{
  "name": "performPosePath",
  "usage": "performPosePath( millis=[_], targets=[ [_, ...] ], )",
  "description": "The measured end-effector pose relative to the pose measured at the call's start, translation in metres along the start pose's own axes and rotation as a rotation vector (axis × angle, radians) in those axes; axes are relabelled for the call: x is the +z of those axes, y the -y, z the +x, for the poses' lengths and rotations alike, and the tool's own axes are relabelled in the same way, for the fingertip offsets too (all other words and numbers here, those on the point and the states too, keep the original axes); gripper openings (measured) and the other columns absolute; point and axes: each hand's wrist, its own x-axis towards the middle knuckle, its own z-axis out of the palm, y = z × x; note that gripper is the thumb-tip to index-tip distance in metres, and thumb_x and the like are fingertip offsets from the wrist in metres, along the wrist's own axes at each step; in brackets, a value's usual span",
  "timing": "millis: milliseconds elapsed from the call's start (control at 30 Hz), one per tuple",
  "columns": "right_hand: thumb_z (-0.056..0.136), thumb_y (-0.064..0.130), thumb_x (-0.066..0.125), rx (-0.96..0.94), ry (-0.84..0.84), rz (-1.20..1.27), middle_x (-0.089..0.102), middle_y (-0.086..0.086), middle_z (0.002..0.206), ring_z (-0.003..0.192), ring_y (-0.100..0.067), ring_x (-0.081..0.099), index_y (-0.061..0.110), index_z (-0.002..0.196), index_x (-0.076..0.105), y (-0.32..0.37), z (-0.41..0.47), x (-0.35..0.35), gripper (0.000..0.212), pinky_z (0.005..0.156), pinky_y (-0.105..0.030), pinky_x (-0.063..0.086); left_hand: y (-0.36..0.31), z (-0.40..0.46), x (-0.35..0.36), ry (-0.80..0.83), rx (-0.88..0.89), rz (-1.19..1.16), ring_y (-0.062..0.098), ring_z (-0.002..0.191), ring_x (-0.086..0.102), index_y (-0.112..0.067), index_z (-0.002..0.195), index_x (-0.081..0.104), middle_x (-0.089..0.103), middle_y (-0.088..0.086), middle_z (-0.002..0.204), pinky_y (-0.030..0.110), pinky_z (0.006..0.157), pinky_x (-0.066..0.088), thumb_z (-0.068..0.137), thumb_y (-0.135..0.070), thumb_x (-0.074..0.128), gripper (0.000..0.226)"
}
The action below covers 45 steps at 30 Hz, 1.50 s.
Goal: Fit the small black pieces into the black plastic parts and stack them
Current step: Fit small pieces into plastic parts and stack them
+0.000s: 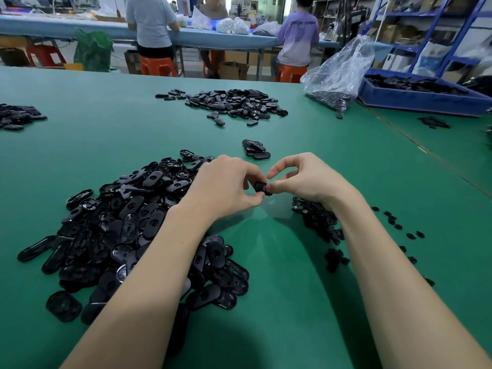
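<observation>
Green table [292,302] holds black heaps; left hand [223,186] and right hand [306,179] pinch one black part [262,188].

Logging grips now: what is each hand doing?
Left hand: pinching the black part.
Right hand: pinching the same part, forefinger raised.

Two hands [226,182], three orange stools [157,65], one blue crate [423,102].

Dark lettering runs across the back of a lilac T-shirt [298,33] worn by a person seated at the far blue-topped bench [80,29]; the characters are too blurred to read with confidence. No other text is legible.
</observation>
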Motion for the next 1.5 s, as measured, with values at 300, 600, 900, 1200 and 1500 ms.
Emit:
performPosePath(
  millis=[300,600,900,1200,1500],
  targets=[
    [0.069,0.041,0.092,0.048,-0.060,0.070,0.069,0.007,0.075,0.062,-0.007,0.055,0.029,0.084,0.075,-0.005,0.002,0.008,0.025,0.059,-0.026,0.038,0.008,0.001,0.008,0.060,-0.092,-0.304,-0.013,0.057,0.055,-0.033,0.090,0.073,0.073,-0.017,0.076,0.025,0.072,0.052,0.078,-0.022,0.074,0.017],
    [0.075,0.039,0.089,-0.029,-0.044,0.178,0.068,0.010,0.065,0.053,-0.005,0.048,0.023,0.077,0.076,-0.009,0.001,0.014,0.020,0.051,-0.022,0.033,0.014,0.005,0.012,0.073,-0.256,-0.432,-0.005,0.057,0.060,-0.032,0.082,0.069,0.069,-0.014,0.071,0.012,0.063,0.046,0.084,-0.021,0.073,0.012],
    [0.072,0.038,0.082,-0.031,-0.143,-0.035,0.070,0.021,0.065,0.066,-0.004,0.064,0.031,0.070,0.074,-0.007,0.008,0.028,0.011,0.067,-0.027,0.051,0.015,0.006,0.014,0.117,-0.310,-0.244,0.012,0.082,0.066,-0.046,0.071,0.063,0.065,-0.019,0.079,0.039,0.087,0.056,0.083,-0.037,0.073,0.018],
    [0.074,0.039,0.080,-0.077,-0.126,-0.062,0.071,0.023,0.070,0.059,0.007,0.058,0.031,0.073,0.074,-0.012,0.007,0.034,0.010,0.066,-0.027,0.047,0.021,0.005,0.014,0.167,-0.290,-0.223,0.014,0.085,0.068,-0.044,0.076,0.066,0.068,-0.016,0.083,0.038,0.088,0.056,0.083,-0.038,0.073,0.012],
    [0.077,0.033,0.080,-0.132,-0.171,0.013,0.069,0.017,0.065,0.056,0.006,0.057,0.027,0.073,0.069,-0.018,0.008,0.039,0.013,0.057,-0.018,0.043,0.017,0.004,0.017,0.115,-0.295,-0.163,0.015,0.090,0.064,-0.048,0.079,0.061,0.063,-0.020,0.084,0.037,0.084,0.053,0.088,-0.045,0.066,0.011]
  ],
)
